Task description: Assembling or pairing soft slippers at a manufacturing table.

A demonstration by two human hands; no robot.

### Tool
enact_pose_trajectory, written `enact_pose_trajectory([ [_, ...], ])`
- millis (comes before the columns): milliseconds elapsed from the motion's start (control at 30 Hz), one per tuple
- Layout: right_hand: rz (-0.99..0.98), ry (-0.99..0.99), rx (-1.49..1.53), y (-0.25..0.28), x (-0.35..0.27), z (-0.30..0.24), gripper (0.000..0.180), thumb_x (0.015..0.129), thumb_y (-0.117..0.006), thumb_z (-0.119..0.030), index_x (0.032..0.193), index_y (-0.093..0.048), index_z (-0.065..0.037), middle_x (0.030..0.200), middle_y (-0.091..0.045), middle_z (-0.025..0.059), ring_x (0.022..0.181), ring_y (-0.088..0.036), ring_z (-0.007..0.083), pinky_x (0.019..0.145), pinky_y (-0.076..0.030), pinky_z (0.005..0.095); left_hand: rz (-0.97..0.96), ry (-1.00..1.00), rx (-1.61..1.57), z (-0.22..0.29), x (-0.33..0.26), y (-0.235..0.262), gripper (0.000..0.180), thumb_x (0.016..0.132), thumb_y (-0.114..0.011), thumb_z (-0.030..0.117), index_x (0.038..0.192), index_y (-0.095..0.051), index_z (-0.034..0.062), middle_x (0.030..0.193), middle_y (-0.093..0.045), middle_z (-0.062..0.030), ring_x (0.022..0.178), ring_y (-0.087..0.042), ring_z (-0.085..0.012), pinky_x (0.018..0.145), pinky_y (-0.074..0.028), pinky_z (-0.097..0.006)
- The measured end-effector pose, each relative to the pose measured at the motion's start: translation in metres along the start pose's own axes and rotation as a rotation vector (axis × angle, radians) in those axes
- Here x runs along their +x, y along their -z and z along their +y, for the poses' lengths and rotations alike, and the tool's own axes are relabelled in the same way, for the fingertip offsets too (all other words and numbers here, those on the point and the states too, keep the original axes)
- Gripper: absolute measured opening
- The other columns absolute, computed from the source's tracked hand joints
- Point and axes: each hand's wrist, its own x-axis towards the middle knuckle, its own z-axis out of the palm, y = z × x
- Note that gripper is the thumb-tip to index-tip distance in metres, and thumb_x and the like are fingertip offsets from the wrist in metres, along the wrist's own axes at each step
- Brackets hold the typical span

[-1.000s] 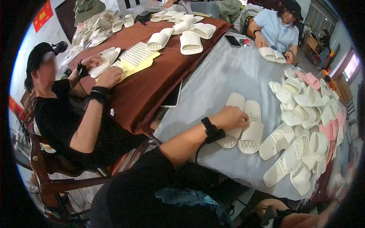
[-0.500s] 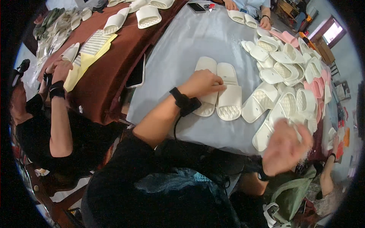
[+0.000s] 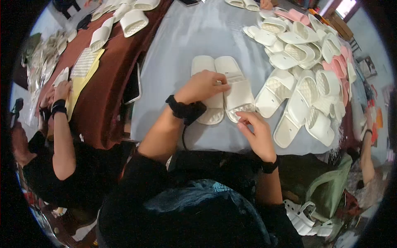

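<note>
A pair of white slide slippers lies side by side on the grey table cover in front of me: the left slipper (image 3: 214, 115) and the right slipper (image 3: 240, 96). Across them reaches my left hand (image 3: 198, 87), its curled fingers by the right slipper's strap. Something small and pale shows at those fingertips, too small to name. My right hand (image 3: 258, 134) is beside the toe end of the right slipper, thumb and forefinger apart, with nothing visible in it. Dark bands circle both wrists.
Many white slippers (image 3: 289, 62) are heaped on the right, with pink slippers (image 3: 337, 66) among them. To the left, a brown-covered table (image 3: 108, 87) carries more slippers and yellow paper (image 3: 84, 89). A co-worker's hands (image 3: 60, 93) hold a slipper there. White clogs (image 3: 302, 217) sit low right.
My right hand has come from the heap on the right over to the pair's toe end. My left hand stays over the slippers. The whole view has shifted a little.
</note>
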Motion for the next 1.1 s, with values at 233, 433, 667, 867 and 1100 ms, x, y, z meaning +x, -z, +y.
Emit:
enact_pose_trajectory([
  [233, 0.024, 0.061, -0.069, 0.002, 0.013, -0.007, 0.022, 0.086, -0.065, -0.006, 0.107, -0.064, -0.002, 0.091, -0.063, 0.0132, 0.084, -0.06, 0.0299, 0.077, -0.048, 0.0375, 0.122, 0.049, -0.225, -0.01, 0.003, -0.001, 0.026, 0.086, -0.069, 0.023, 0.091, -0.072, -0.0023, 0.079, -0.068, -0.0197, 0.069, -0.065, -0.0266, 0.067, -0.05, -0.035],
  [433, 0.221, 0.301, -0.185, 0.025, 0.089, -0.028, 0.017, 0.085, -0.065, -0.006, 0.102, -0.066, -0.002, 0.089, -0.064, 0.0137, 0.086, -0.059, 0.0314, 0.078, -0.048, 0.0388, 0.251, 0.041, -0.241, -0.002, 0.006, 0.005, 0.023, 0.086, -0.068, 0.019, 0.092, -0.071, -0.0038, 0.076, -0.069, -0.0146, 0.066, -0.064, -0.0189, 0.065, -0.05, -0.032],
  [667, -0.02, 0.279, -0.218, 0.01, 0.171, 0.006, 0.025, 0.085, -0.065, -0.015, 0.103, -0.068, 0.001, 0.092, -0.07, 0.0208, 0.084, -0.068, 0.0346, 0.076, -0.052, 0.0393, 0.364, 0.086, -0.485, -0.011, 0.008, 0.004, 0.015, 0.089, -0.066, 0.008, 0.1, -0.068, -0.0015, 0.076, -0.069, -0.0067, 0.069, -0.064, -0.0103, 0.065, -0.051, -0.025],
  [867, -0.033, 0.07, 0.173, -0.005, 0.165, 0.018, 0.018, 0.09, -0.058, -0.013, 0.094, -0.068, 0.001, 0.074, -0.066, 0.011, 0.067, -0.062, 0.0161, 0.063, -0.048, 0.0287, 0.393, 0.075, -0.57, -0.01, 0.009, 0.002, 0.02, 0.09, -0.063, 0.005, 0.109, -0.062, -0.0013, 0.077, -0.068, -0.0057, 0.07, -0.063, -0.0101, 0.065, -0.051, -0.025],
  [1100, 0.237, 0.08, 0.408, 0.008, 0.159, 0.013, 0.017, 0.096, -0.056, -0.012, 0.091, -0.064, 0.002, 0.066, -0.052, -0.0026, 0.06, -0.046, 0.0071, 0.056, -0.038, 0.0234, 0.264, 0.117, -0.556, -0.015, 0.009, 0.003, 0.013, 0.088, -0.068, 0.009, 0.093, -0.069, -0.0031, 0.082, -0.069, -0.0049, 0.073, -0.063, -0.0093, 0.067, -0.051, -0.026],
])
